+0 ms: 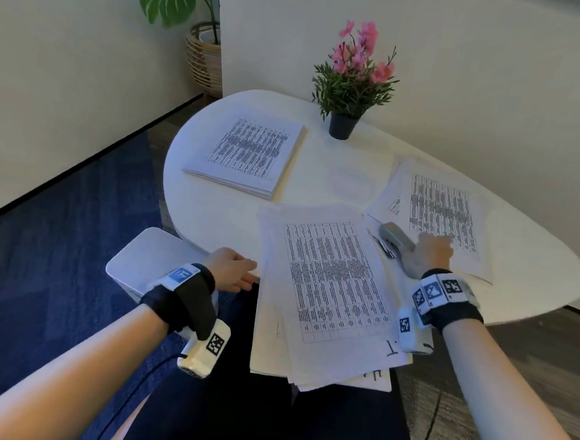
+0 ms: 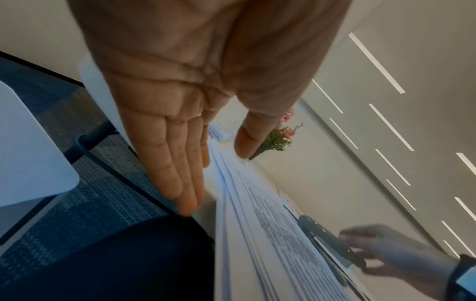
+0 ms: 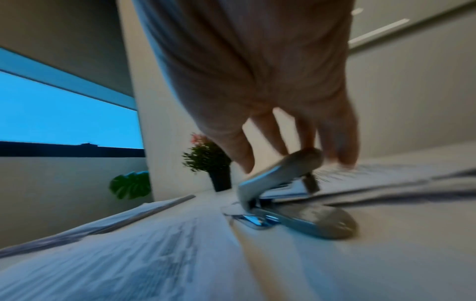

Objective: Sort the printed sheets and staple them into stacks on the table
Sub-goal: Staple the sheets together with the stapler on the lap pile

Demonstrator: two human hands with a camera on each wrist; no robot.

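A loose pile of printed sheets [image 1: 328, 291] lies in the middle of the white table [image 1: 214, 207] and hangs over its near edge. My left hand [image 1: 240, 271] is open with straight fingers [image 2: 180, 163], its thumb apart, at the pile's left edge [image 2: 231, 203]. A neat stack [image 1: 248, 155] sits at the far left. More sheets [image 1: 443, 216] lie at the right. Between them is a grey stapler [image 1: 395, 239], its top arm raised [image 3: 278, 175]. My right hand [image 1: 429, 250] holds its rear end between thumb and fingers [image 3: 340, 142]; this view is blurred.
A pot of pink flowers [image 1: 353, 83] stands at the table's back. A white seat [image 1: 148, 261] is at my left, over blue carpet. A leafy plant in a wicker basket [image 1: 204, 55] stands by the wall. The pile's near end hangs above my dark-trousered lap [image 1: 268, 417].
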